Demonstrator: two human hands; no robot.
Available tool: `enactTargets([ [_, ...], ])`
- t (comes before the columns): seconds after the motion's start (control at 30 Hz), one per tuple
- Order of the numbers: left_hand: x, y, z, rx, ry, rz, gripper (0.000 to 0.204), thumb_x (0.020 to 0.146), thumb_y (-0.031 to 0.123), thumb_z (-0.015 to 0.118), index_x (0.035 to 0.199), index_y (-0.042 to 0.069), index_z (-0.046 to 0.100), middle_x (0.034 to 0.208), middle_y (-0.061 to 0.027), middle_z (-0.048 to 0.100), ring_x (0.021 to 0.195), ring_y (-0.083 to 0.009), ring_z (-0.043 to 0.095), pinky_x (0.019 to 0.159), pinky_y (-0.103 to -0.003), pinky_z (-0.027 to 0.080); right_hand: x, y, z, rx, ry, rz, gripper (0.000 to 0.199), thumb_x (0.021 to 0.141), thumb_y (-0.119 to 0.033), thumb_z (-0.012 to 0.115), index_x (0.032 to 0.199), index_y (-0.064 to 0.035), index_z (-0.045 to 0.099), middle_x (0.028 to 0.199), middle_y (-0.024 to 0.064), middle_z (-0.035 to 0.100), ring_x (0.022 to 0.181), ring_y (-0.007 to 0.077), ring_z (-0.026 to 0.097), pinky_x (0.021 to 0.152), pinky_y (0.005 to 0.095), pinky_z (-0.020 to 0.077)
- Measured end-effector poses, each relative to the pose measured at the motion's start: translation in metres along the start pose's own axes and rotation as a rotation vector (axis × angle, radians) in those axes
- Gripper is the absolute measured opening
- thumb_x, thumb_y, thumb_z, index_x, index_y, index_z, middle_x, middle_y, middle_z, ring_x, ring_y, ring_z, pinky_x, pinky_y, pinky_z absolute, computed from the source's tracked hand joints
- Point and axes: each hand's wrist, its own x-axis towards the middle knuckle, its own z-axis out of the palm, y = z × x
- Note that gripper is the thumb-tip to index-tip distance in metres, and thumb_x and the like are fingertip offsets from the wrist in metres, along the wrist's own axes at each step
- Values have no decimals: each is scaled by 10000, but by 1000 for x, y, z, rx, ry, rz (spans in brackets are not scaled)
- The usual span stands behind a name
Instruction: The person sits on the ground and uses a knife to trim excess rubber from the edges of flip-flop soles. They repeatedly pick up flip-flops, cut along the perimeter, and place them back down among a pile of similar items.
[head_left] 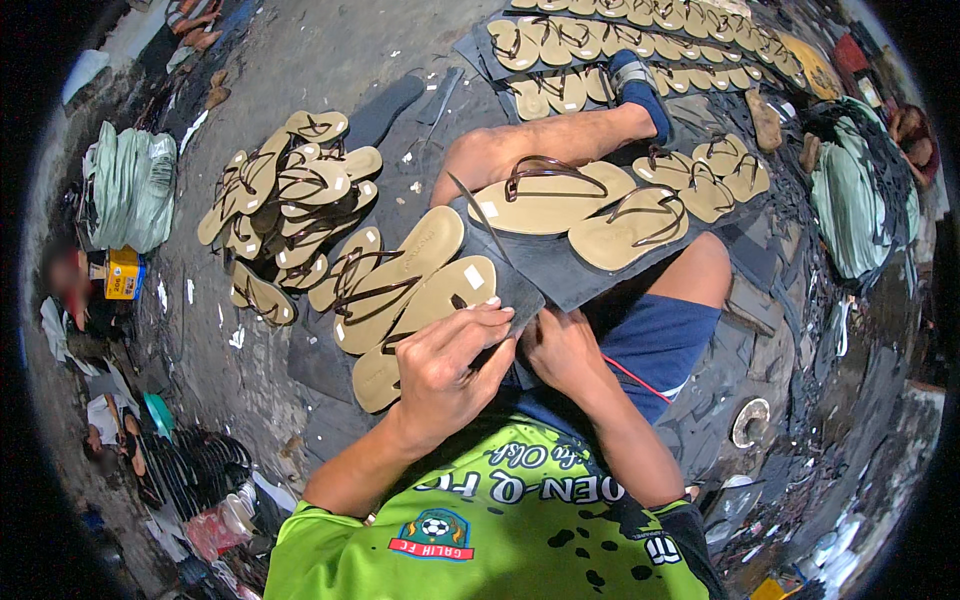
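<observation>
Many sandals (312, 182) already have straps (512, 187); what is left, I cannot tell surely
Left hand (448, 362) has fingers bent over tan sandal (438, 290), beside dark sheet (545, 264); right hand (565, 350) is curled at sheet's edge; what they pinch, I cannot tell; tan sandal looks smooth, with white label (474, 277)

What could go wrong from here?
The two sandals on the dark sheet might slide if the right hand, close to its near edge, tilts it. The left hand could nudge the sandal beside it. The loosely heaped sandals at left might topple if bumped.
</observation>
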Motion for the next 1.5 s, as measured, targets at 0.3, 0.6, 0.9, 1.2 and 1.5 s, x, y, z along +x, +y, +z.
enactTargets([
  [0.3,-7,-7,-2,-140,61,17,160,680,-76,732,821,-36,668,914,-162,712,895,-274,715,817,-344,577,52,7,31,232,-21,23,415,828,-201,547,1190,0,576,1054,230,622,910,365,586,802,430,468],
  [0.6,-30,2,-22,-213,222,181,241,627,-46,746,839,-8,637,903,-146,708,864,-286,717,779,-369,591,44,-29,-9,810,-211,409,605,1021,-502,266,1188,0,559,949,145,654,646,186,602,597,331,484],
  [0.9,-24,-3,-18,-175,-236,260,254,705,102,821,912,14,701,953,-111,710,933,-255,700,834,-373,571,10,-33,-80,1043,-153,578,296,868,-131,693,1110,19,610,868,-17,623,788,51,561,717,204,455],
  [1.2,38,-112,-95,-542,-659,-498,567,869,279,559,1356,-5,499,1187,-66,603,1081,-159,538,955,-314,403,69,2,-166,904,38,302,383,753,-209,754,1060,-13,634,942,51,651,898,136,604,843,302,472],
  [1.5,-9,-76,0,-1248,-575,-831,434,837,251,691,1198,34,583,1116,-62,653,985,-162,628,894,-313,485,132,67,-167,794,89,243,371,790,-219,729,1079,-19,612,865,17,605,769,112,575,723,236,461],
])
